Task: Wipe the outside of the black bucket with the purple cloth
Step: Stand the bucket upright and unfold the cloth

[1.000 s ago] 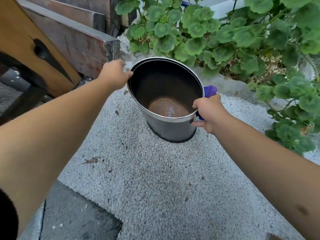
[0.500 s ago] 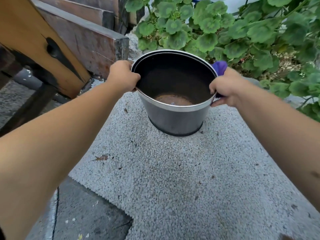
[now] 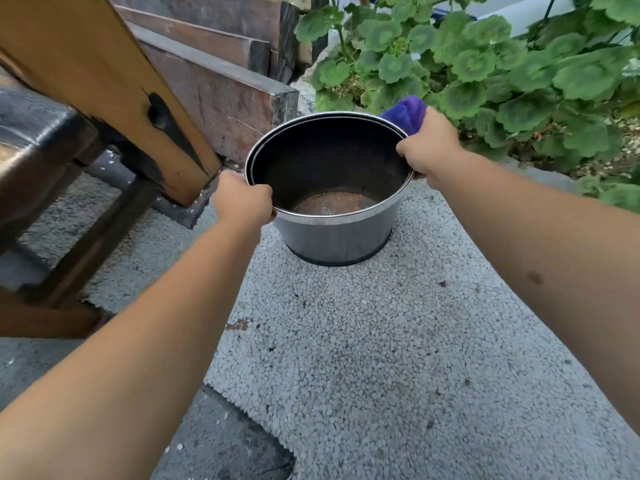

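Observation:
The black bucket (image 3: 337, 240) with a silver rim stands upright on a pale pebbled slab, rusty residue on its inner bottom. My left hand (image 3: 242, 202) grips the near-left part of the rim. My right hand (image 3: 431, 148) is closed on the purple cloth (image 3: 407, 112) and presses it against the outside of the far-right wall, just under the rim. Only the cloth's bunched top shows above my fingers; the rest is hidden behind hand and bucket.
A wooden bench leg (image 3: 114, 95) slants down at the left, close to the bucket. Dark timber blocks (image 3: 221, 88) lie behind it. Leafy green plants (image 3: 485, 64) crowd the back right. The pebbled slab (image 3: 363, 341) extends toward me, with a darker paving stone (image 3: 221, 448) below.
My right hand has carried the cloth around the bucket's right side toward the far wall. My left hand has slid along the rim from the far left to the near left.

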Available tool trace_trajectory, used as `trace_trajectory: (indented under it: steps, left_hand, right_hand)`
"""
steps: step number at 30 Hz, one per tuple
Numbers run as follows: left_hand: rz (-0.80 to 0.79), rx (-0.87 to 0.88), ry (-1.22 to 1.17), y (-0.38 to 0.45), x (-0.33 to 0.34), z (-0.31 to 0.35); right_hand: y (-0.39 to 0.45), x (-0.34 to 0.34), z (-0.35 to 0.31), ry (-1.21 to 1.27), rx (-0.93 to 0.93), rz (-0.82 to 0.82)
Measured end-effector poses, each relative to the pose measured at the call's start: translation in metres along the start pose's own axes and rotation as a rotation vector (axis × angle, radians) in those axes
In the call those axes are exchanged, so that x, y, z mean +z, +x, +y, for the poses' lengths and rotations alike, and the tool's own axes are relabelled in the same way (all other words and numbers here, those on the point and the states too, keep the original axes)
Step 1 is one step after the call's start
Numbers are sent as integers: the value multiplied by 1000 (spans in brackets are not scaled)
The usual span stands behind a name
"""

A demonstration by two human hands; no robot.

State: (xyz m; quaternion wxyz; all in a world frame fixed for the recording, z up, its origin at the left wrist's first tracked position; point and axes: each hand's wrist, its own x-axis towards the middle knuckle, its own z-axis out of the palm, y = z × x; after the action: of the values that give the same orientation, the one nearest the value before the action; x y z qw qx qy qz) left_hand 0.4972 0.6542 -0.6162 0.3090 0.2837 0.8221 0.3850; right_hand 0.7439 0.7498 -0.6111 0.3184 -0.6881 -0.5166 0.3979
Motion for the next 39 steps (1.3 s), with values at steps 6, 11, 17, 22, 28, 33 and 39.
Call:
trace_trajectory:
  steps: [6,11,17,22,28,33,39]
  left_hand:
    - [11,-9,-57,3,7,5]
    - [9,61,-67,2,11,-4]
    - [-76,6,-169,-2,7,-2]
    - [-198,-161,-241,-11,-15,11]
    - [-179,244,-32,-68,-43,78]
    - [-711,168,-239,-156,-23,113]
    - [-820,-23,-604,-182,-45,112]
  right_hand:
    - [11,2,5,-36,-86,78]
    - [11,8,16,-78,-120,179]
    - [5,10,20,-60,-126,189]
    - [-8,-16,24,59,-17,210]
    - [-76,-72,-6,617,-29,82]
    - [-144,-90,-53,849,9,-234]
    - [-199,-90,-92,833,-15,-397]
